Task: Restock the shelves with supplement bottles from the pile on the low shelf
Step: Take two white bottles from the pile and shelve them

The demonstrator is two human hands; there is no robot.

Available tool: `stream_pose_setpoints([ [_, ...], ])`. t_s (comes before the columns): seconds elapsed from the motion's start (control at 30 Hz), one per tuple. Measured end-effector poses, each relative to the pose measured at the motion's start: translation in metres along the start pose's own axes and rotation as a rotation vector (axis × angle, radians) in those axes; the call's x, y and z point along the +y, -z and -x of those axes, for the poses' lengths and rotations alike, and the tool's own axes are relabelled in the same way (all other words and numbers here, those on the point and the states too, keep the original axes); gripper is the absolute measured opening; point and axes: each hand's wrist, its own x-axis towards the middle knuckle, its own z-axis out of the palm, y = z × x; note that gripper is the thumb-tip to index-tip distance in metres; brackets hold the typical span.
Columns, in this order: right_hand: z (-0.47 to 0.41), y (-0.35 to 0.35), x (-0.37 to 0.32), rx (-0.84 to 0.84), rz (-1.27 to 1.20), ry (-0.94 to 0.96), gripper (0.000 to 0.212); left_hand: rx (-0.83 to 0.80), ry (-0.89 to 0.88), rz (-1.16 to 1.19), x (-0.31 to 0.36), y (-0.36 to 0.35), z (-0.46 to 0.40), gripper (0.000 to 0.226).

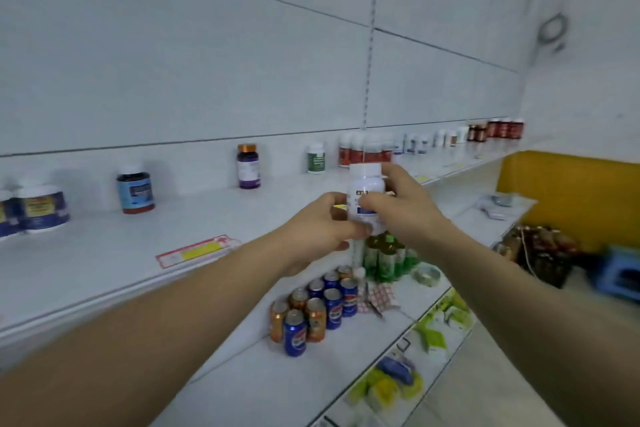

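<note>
Head view: both hands, left hand (pixel 320 225) and right hand (pixel 401 204), grip one white bottle (pixel 366 184).

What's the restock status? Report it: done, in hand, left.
Done: bottles already stand along the upper shelf, spaced at its left and packed closer at its far right. In hand: the left hand and right hand both grip a white bottle above that shelf. Left: wide gaps between the standing bottles. The supply pile is not in view.
</note>
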Motion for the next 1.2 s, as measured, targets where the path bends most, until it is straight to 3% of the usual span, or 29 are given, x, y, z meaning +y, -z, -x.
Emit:
stream_pose_setpoints([
  [0.1,-0.019,0.061,0.033,0.069,0.007,-0.052,0.035,-0.054,-0.015,0.011,0.004,-0.053,-0.055,0.036],
  [0.27,-0.075,0.135,0.087,0.199,0.031,-0.088,0.035,-0.128,-0.027,-0.059,0.009,-0.109,-0.156,0.051],
  [0.47,-0.177,0.195,0.156,0.211,0.035,-0.069,0.035,-0.135,-0.053,-0.182,0.004,-0.140,-0.290,0.051],
  [0.6,-0.255,0.222,0.197,0.156,0.058,-0.062,0.033,-0.086,-0.053,-0.306,0.004,-0.141,-0.373,0.051],
  [0.73,-0.330,0.240,0.237,0.069,0.077,-0.050,0.031,0.025,0.019,-0.579,-0.007,-0.135,-0.439,0.071],
  [0.87,-0.400,0.249,0.285,-0.045,0.103,-0.032,0.037,-0.002,0.162,-0.894,-0.024,-0.135,-0.487,0.070],
  [0.97,-0.447,0.255,0.319,-0.153,0.158,0.024,0.035,0.008,0.279,-0.964,-0.034,-0.145,-0.515,0.072],
  [1.2,-0.517,0.263,0.368,-0.440,0.180,0.149,0.040,0.198,0.596,-1.133,-0.048,-0.178,-0.560,0.089],
])
